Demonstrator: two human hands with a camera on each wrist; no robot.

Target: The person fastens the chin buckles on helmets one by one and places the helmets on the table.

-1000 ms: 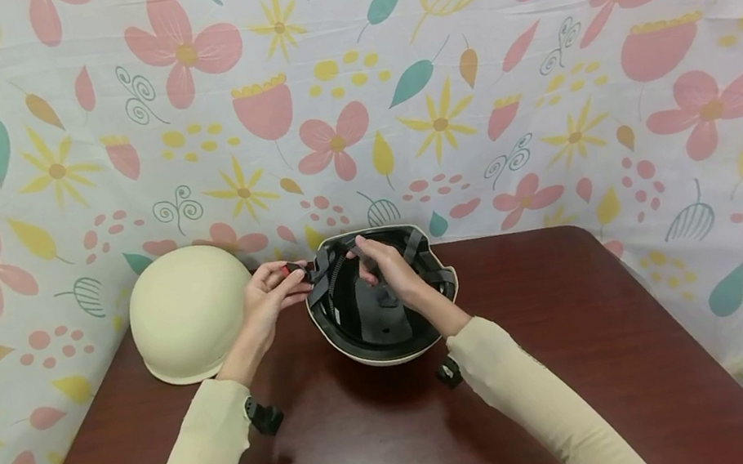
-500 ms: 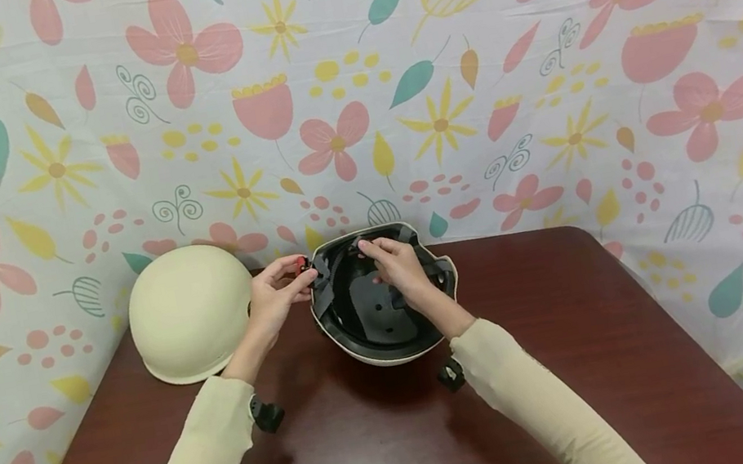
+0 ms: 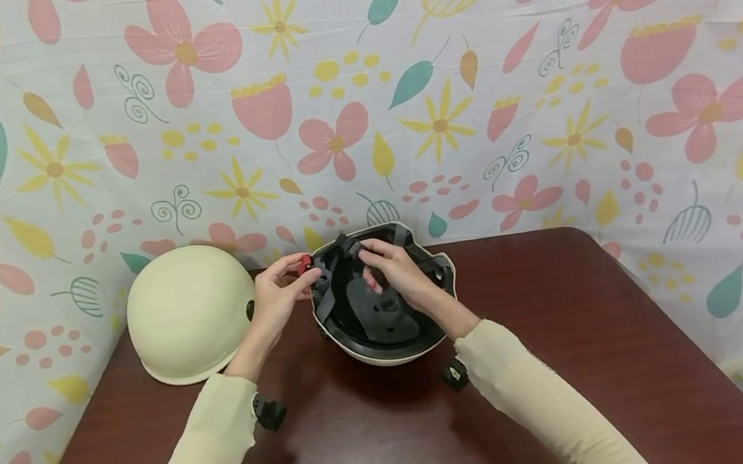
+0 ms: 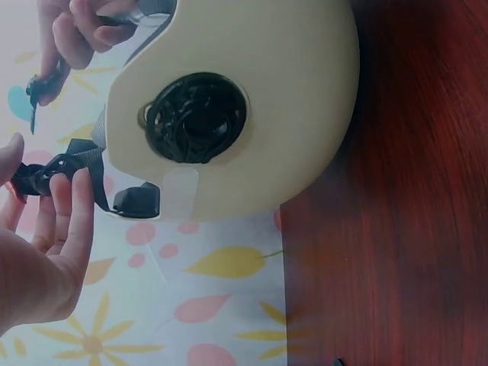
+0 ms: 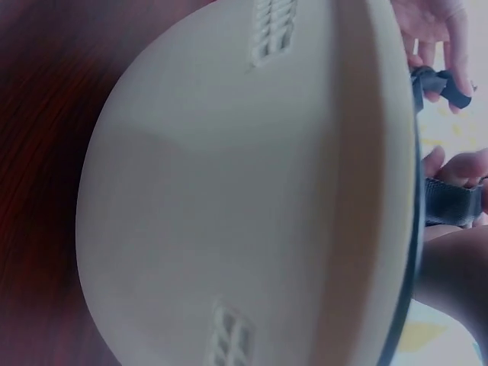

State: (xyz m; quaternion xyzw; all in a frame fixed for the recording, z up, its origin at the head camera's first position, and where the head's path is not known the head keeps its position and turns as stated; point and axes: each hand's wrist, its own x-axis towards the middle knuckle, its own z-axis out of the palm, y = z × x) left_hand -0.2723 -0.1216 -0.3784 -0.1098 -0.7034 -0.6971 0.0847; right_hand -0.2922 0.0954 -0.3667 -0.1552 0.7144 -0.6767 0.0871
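Observation:
A cream helmet [image 3: 391, 359] lies upturned on the table, its black padded inside facing up. At its left rim my left hand [image 3: 276, 297] pinches a black buckle [image 4: 47, 175] with a red part [image 3: 305, 263], on a dark strap [image 4: 97, 171]. Over the helmet's opening, my right hand [image 3: 398, 267] holds another dark strap [image 5: 453, 203] between thumb and fingers. A black clip end [image 4: 36, 88] shows by the right hand's fingers in the left wrist view. The two buckle parts are apart. A round black fitting [image 4: 200, 118] sits on the helmet's side.
A second cream helmet [image 3: 188, 314] stands dome up to the left, close to my left hand. Beneath both is a dark red-brown table [image 3: 382, 462]. A flower-patterned cloth [image 3: 479, 80] hangs right behind the table's back edge.
My left hand has shifted slightly right with the buckle, nearer the rim. The right hand's fingers have curled in, and a black strap now stands up beside them at the helmet's back left.

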